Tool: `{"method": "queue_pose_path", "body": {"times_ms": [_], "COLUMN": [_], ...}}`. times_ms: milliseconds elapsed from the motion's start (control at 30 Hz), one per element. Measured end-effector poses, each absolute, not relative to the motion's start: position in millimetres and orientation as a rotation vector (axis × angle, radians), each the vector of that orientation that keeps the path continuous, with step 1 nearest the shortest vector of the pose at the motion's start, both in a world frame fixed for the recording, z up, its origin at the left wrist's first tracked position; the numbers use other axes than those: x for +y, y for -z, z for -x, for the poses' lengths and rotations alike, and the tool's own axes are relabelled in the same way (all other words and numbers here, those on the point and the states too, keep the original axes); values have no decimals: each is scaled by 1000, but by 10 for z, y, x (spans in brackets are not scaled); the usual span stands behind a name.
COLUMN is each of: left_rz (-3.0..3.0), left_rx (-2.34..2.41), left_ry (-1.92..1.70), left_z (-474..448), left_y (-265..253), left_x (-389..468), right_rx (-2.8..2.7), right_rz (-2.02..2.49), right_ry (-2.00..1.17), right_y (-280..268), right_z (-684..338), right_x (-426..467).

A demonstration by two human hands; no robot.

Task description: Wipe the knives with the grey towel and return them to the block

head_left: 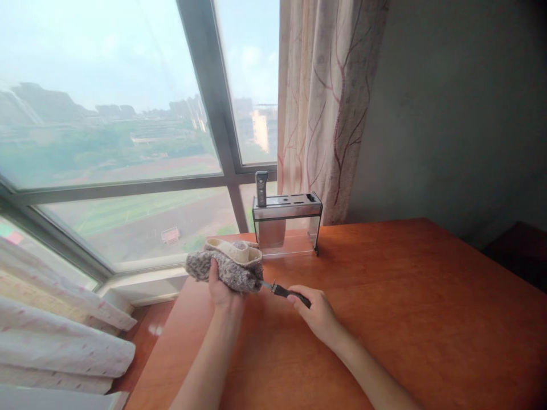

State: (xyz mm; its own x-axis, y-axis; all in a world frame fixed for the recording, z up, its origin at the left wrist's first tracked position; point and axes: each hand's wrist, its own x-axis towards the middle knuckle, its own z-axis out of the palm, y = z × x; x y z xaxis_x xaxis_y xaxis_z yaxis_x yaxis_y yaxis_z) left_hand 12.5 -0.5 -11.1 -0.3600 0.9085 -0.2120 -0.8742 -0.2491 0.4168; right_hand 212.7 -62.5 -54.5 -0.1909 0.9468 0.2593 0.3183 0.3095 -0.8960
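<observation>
My left hand is closed around a fluffy grey-brown cloth with a cream-coloured band folded on top, its thumb pressed against the near side. In my right hand is the black ribbed handle of a slim metal-shafted tool. The tool points left, and its far end is hidden in the cloth, so its kind cannot be made out. Just behind the cloth stands a clear-sided knife block with a metal top. One knife with a dark grey handle stands upright in its left slot, the wide blade showing through the clear wall.
Both hands are over a reddish-brown wooden table. Beyond it are a large window with a grey frame and a patterned curtain. Another curtain hangs low at the left, beside the table's left edge. A dark wall is at right.
</observation>
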Motion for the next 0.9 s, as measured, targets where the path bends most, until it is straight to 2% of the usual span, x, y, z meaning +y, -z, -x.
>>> {"method": "queue_pose_path", "body": {"times_ms": [367, 900], "left_rz": [-8, -102], "left_rx": [616, 644], "left_ry": [-1695, -1858], "left_z": [-457, 9], "left_y": [192, 40], "left_x": [-104, 39], "right_rx": [-1717, -1803], "right_rz": [1148, 1062], "right_ry": [-792, -813], "right_y": [598, 430], "right_z": [-2106, -2180], "right_x": [-634, -653]}}
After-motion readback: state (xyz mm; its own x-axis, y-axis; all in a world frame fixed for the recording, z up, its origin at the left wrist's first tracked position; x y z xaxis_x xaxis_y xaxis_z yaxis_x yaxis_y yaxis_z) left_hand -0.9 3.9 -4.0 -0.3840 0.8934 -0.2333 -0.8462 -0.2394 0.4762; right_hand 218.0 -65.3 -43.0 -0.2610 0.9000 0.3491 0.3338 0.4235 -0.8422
